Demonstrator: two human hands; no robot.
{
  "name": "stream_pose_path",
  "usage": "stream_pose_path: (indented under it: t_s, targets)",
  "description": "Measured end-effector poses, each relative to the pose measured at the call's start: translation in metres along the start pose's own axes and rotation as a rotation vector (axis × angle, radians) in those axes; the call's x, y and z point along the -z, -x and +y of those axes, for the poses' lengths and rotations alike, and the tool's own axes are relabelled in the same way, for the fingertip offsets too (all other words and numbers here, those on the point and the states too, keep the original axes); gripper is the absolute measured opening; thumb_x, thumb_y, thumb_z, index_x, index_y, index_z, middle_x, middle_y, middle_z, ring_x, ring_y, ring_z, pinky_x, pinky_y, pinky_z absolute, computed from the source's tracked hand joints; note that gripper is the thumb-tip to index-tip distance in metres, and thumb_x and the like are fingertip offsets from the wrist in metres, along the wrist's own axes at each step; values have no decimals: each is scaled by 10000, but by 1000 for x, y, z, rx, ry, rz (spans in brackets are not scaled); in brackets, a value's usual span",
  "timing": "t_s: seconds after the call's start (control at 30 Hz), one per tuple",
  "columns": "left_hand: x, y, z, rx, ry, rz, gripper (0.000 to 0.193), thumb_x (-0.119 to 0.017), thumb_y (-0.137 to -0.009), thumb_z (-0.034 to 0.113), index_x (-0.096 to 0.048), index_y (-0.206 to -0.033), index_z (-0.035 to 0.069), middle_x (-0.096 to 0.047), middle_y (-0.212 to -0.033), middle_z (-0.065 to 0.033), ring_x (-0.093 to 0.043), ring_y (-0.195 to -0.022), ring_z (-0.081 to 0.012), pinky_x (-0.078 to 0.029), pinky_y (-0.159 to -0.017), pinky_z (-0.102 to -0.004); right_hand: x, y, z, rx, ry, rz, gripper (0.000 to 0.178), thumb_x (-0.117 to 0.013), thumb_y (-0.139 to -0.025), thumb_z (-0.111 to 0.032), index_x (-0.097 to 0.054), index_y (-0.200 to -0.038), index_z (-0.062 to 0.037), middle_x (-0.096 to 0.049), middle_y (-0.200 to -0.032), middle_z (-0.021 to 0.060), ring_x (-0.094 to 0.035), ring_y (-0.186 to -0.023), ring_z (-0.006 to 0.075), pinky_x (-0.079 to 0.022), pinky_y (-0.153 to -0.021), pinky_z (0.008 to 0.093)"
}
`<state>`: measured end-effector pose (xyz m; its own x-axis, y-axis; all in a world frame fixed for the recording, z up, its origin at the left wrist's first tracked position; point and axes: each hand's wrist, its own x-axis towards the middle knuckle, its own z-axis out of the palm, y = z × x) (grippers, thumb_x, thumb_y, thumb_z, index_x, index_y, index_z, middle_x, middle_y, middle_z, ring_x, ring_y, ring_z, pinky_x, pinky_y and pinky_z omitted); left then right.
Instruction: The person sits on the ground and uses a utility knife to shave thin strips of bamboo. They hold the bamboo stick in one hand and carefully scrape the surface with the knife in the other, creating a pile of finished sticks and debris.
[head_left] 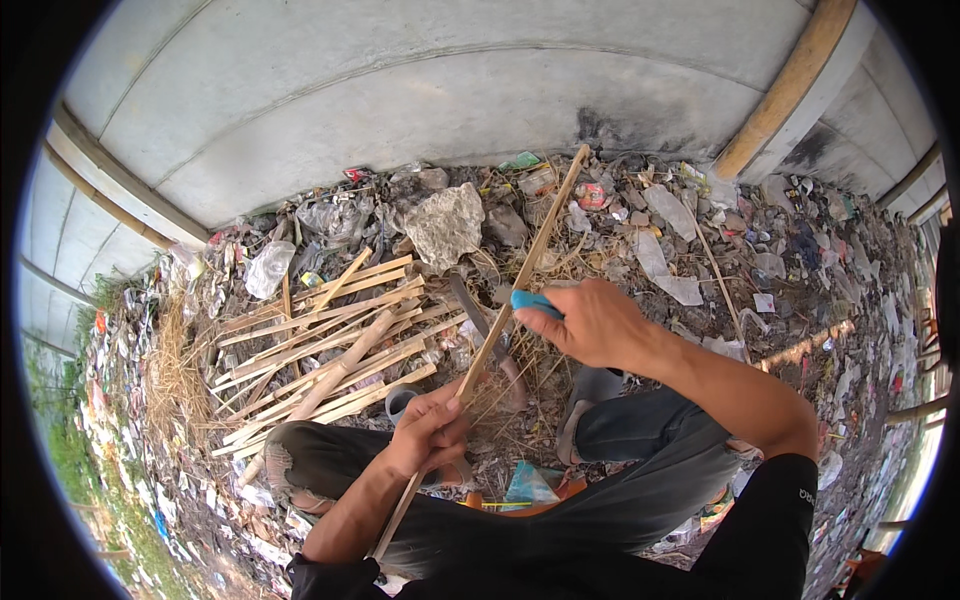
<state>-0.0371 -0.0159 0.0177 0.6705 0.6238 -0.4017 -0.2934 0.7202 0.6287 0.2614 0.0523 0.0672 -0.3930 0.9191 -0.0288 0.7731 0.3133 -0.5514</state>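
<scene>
Maybe scraping | left hand (pixel 425 432) pinched long tan wood strip (pixel 538 240) | right hand (pixel 598 325) gripped blue-handled tool (pixel 533 302) | steadiness needed next, I guessed

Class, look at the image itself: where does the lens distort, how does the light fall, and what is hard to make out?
Head view: seams of the grey wall bow into arcs; head view: mostly soft light, with a bright streak on the ground at right; head view: the blue handle in the right hand shows, its tip too small to read.
</scene>
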Motion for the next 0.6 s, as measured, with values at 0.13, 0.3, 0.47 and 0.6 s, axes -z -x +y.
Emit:
stream_pose_path:
  t_s: [0.13, 0.3, 0.47, 0.6]
  targets:
    - [0, 2, 6, -50, 3, 1, 570, -524, -1074, 311, -373, -1559, 51, -250, -583, 62, -176, -423, -48, -215, -378, -209, -2, -15, 2, 88, 114, 69, 670, -474, -1006, -636, -683, -813, -29, -570, -516, 165, -631, -509, 367, -488, -512, 490]
    - [-7, -3, 2, 19, -131, -27, 521, -462, -1100, 241, -351, -1581, 75, -281, -639, 68, -232, -509, -43, -248, -437, -196, 39, -43, 136, -221, 194, 402, 684, -449, -1043, -594, -671, -783, -1, -508, -484, 122, -537, -444, 312, -436, -487, 455]
    - [-3, -7, -4, 18, -129, -43, 523, -467, -1095, 227, -351, -1579, 67, -283, -636, 71, -240, -511, -42, -253, -446, -202, 25, -33, 152, -213, 149, 402, 680, -443, -1058, -562, -655, -757, 9, -529, -518, 163, -558, -473, 334, -435, -491, 463]
    - [4, 1, -5, 26, -104, 42, 521, -470, -1093, 221, -357, -1577, 63, -272, -639, 81, -235, -503, -40, -252, -444, -201, 9, -19, 55, -146, 193, 177, 653, -489, -1023, -600, -692, -818, -15, -510, -514, 179, -563, -509, 377, -436, -540, 491]
